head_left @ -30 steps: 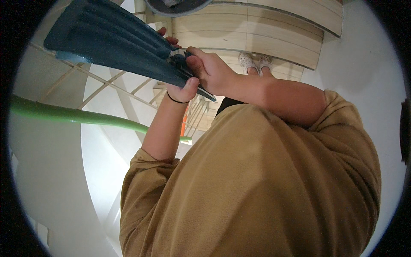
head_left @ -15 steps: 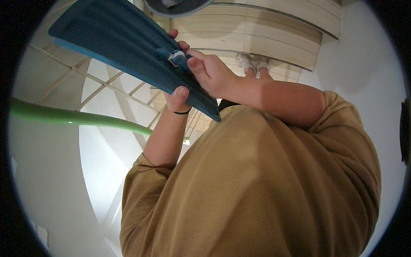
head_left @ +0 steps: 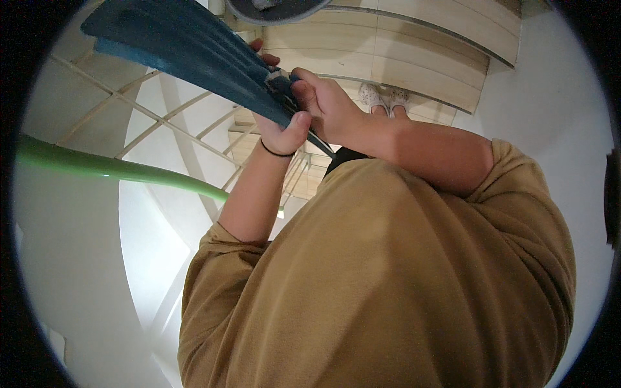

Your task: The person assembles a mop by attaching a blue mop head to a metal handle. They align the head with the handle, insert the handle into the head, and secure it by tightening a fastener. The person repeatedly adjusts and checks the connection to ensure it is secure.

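Note:
A long, ribbed blue flat mop head [head_left: 194,55] slants across the upper left, its narrow end toward my body. Its two halves seem partly folded at the middle, where a small greyish-white joint [head_left: 277,79] sits. My left hand [head_left: 284,132] is wrapped round it from beneath, thumb on the near edge and fingertips showing past the far edge. At the joint, my right hand [head_left: 326,107] is closed with its thumb and forefinger against the mop head's middle. The right hand's other fingers are hidden.
Wooden-looking steps [head_left: 420,55] lie ahead, and my feet in white clogs [head_left: 372,97] stand on one. A dark grey bucket [head_left: 278,14] with a grey cloth is at the top. Left are a green handrail [head_left: 116,169] and railing bars [head_left: 139,107]; a white wall [head_left: 556,90] is right.
The mop head has tilted and narrowed in view, its halves bending closer together. My left hand has shifted up and right. My right hand stays near the joint.

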`<action>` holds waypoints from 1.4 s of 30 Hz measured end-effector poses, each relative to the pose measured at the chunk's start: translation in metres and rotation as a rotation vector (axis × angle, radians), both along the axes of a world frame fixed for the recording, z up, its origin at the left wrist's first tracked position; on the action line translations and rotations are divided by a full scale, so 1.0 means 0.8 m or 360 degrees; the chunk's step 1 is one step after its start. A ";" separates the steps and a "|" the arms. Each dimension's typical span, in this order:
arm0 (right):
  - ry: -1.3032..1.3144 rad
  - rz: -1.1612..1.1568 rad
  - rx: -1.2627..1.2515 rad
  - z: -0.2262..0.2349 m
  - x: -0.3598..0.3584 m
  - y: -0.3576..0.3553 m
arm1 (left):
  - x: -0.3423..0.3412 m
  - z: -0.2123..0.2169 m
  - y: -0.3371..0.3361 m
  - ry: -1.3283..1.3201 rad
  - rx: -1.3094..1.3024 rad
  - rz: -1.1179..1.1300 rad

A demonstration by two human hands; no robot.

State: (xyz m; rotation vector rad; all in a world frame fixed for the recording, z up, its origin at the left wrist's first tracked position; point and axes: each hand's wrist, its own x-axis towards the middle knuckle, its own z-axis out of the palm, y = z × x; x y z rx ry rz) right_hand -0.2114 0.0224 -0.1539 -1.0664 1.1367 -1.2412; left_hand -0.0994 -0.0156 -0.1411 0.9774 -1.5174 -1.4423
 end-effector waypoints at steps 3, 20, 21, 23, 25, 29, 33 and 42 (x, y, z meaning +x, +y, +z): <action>-0.0071 0.0059 -0.0014 0.001 0.002 -0.001 | 0.009 -0.011 -0.013 -0.0118 -0.0318 -0.0088; -0.0087 0.0073 0.0025 0.002 0.009 0.002 | 0.002 0.034 0.003 0.0362 0.0588 -0.0118; -0.0091 0.0102 0.0030 0.002 0.009 0.002 | 0.008 0.032 0.003 0.0324 0.0553 -0.0132; -0.0134 0.0033 -0.0013 0.003 0.009 0.005 | 0.007 0.034 -0.002 0.0268 0.0514 -0.0169; -0.0171 0.0018 -0.0035 0.003 0.009 0.005 | 0.007 0.040 -0.002 0.0236 0.0534 -0.0202; -0.0148 0.0152 0.0040 0.003 0.005 0.007 | 0.008 0.042 0.000 0.0168 0.0369 -0.0178; -0.0146 0.0245 0.0131 0.003 0.000 0.008 | 0.014 0.040 -0.001 0.0123 0.0367 -0.0231; -0.0245 0.0247 0.0053 -0.002 -0.007 0.009 | 0.012 0.041 -0.003 0.0109 0.0406 -0.0265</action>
